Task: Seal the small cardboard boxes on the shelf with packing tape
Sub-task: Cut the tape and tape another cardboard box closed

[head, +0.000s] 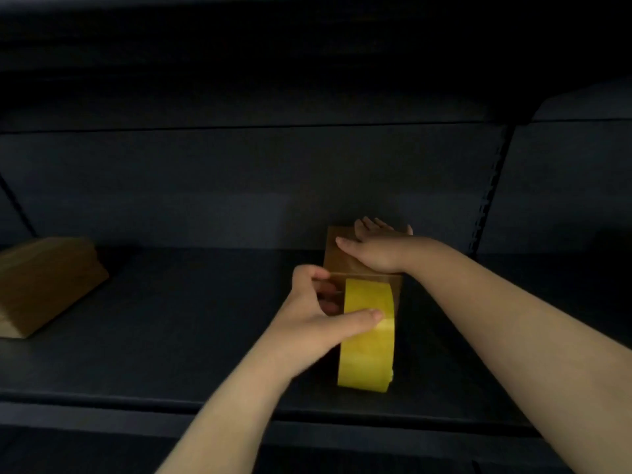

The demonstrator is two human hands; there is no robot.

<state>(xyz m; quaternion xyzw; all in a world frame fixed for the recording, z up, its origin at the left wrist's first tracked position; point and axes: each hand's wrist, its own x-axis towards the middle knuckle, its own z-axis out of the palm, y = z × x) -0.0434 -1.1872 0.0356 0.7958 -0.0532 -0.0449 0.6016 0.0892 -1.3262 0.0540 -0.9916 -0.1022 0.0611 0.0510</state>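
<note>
Dim, dark metal shelving fills our view, and we work on its wide shelf (pixel 171 336), which runs from the back panel toward us. Taking the small cardboard box (pixel 343 256) standing at mid-shelf as our landmark: far to its left, well apart, another cardboard box (pixel 44 285) sits tilted on the same shelf, near the left edge of view. Behind and to the right of the landmark box, a slotted upright (pixel 487 196) rises against the back panel.

Our right hand (pixel 374 249) lies across the top of the landmark box with fingers (pixel 369 224) straight, pressing flat and reaching over its far edge. Directly in front of the box, touching its near face, stands the yellow packing tape roll (pixel 367 336), held on edge. Our left hand (pixel 314 316) grips that roll from the left, thumb (pixel 362 318) curled over the outer yellow band and the other fingers tucked into its core. At the upper edge of the roll, a strip of tape seems to lead onto the box's near top edge, though the dim light keeps us from telling exactly where it ends.
</note>
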